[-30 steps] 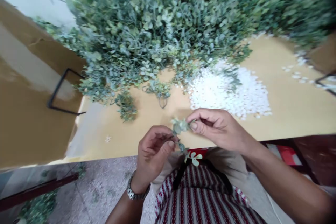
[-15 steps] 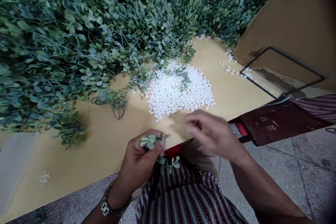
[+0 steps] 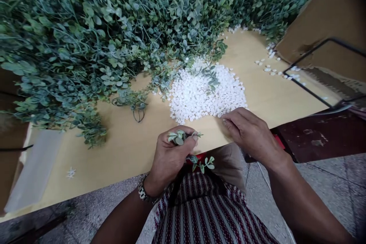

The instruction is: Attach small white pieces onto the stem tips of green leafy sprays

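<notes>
leaf sprig pinched in one hand, the other hand at the white pieces

beyond and to the left of the left hand (image 3: 168, 156) lies a deep heap of green foliage (image 3: 94, 42) on the tan tabletop (image 3: 126, 152). that hand's fingers are curled tight round a small leaf sprig (image 3: 183, 139), its stem end poking up. to its right, the right hand (image 3: 248, 133) rests palm down, fingers loosely together, tips touching the near edge of the white pieces (image 3: 204, 93), seemingly picking one; fitting it to the sprig would need a fine pinch. further right, a cardboard box (image 3: 328, 11), with a grey floor (image 3: 328, 187) below.
</notes>
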The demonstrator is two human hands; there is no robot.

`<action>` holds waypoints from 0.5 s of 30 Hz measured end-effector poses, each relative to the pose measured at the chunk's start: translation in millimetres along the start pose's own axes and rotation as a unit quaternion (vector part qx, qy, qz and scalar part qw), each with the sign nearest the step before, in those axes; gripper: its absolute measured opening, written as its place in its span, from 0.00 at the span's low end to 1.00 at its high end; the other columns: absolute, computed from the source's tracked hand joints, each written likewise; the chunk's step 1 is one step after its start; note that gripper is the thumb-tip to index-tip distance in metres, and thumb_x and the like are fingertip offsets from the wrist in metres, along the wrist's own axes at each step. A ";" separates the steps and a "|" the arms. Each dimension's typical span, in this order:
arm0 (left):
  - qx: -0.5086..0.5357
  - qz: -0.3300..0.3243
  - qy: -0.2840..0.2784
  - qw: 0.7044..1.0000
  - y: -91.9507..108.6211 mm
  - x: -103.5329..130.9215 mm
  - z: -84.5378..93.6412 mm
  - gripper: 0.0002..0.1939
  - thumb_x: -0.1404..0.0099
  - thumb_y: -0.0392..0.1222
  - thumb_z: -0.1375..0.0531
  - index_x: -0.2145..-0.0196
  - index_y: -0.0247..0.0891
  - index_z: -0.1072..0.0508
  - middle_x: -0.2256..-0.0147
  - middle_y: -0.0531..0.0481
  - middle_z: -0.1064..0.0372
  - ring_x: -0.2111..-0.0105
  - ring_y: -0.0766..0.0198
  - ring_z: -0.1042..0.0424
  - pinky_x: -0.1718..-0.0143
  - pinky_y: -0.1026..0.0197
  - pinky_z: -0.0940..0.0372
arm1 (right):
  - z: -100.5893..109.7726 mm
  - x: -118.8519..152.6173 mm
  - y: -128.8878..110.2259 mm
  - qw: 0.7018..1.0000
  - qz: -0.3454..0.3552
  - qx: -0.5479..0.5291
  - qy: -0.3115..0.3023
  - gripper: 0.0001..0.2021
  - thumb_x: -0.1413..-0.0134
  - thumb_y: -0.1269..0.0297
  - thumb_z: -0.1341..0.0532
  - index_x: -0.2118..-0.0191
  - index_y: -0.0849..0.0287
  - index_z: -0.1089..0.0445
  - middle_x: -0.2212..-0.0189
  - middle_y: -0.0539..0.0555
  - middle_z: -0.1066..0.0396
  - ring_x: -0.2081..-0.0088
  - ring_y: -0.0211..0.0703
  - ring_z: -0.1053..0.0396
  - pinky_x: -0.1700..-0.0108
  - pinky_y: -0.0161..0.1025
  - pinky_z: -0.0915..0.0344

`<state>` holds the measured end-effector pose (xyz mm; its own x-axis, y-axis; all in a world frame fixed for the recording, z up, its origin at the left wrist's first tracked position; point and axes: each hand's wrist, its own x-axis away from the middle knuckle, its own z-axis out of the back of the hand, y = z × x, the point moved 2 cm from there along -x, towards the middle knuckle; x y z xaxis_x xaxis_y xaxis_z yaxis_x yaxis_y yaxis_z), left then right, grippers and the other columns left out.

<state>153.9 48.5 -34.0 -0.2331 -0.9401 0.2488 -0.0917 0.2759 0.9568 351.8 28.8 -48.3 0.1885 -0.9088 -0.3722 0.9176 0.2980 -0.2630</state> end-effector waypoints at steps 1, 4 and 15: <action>0.017 0.001 0.000 1.000 0.4 0.2 -1.2 0.01 0.50 0.34 0.38 0.76 0.36 0.28 0.84 0.57 0.36 0.85 0.73 0.40 0.83 0.68 0.46 | 0.9 -0.3 0.6 1.000 0.001 -0.001 -0.003 0.08 0.42 0.73 0.48 0.63 0.62 0.32 0.69 0.57 0.32 0.65 0.44 0.33 0.62 0.40 0.36; 0.053 -0.003 -0.006 0.999 2.2 0.7 -3.9 0.03 0.51 0.33 0.38 0.79 0.35 0.29 0.82 0.56 0.36 0.85 0.74 0.40 0.82 0.68 0.44 | 2.9 -1.9 1.6 1.000 0.003 -0.013 -0.012 0.09 0.42 0.74 0.49 0.65 0.62 0.31 0.69 0.57 0.32 0.65 0.44 0.33 0.63 0.40 0.36; 0.067 -0.029 -0.050 0.996 -3.3 -3.1 -6.5 0.04 0.48 0.38 0.36 0.76 0.35 0.27 0.81 0.56 0.36 0.81 0.72 0.38 0.79 0.67 0.43 | 1.5 3.5 -1.5 0.875 -0.151 -0.460 0.020 0.02 0.45 0.67 0.41 0.67 0.59 0.34 0.72 0.49 0.35 0.71 0.35 0.37 0.69 0.34 0.39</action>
<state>161.2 49.3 -37.0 -0.3185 -0.9324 0.1708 -0.2356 0.2524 0.9385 351.5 24.8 -47.9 -0.0439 -0.9812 -0.1879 0.2508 0.1712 -0.9528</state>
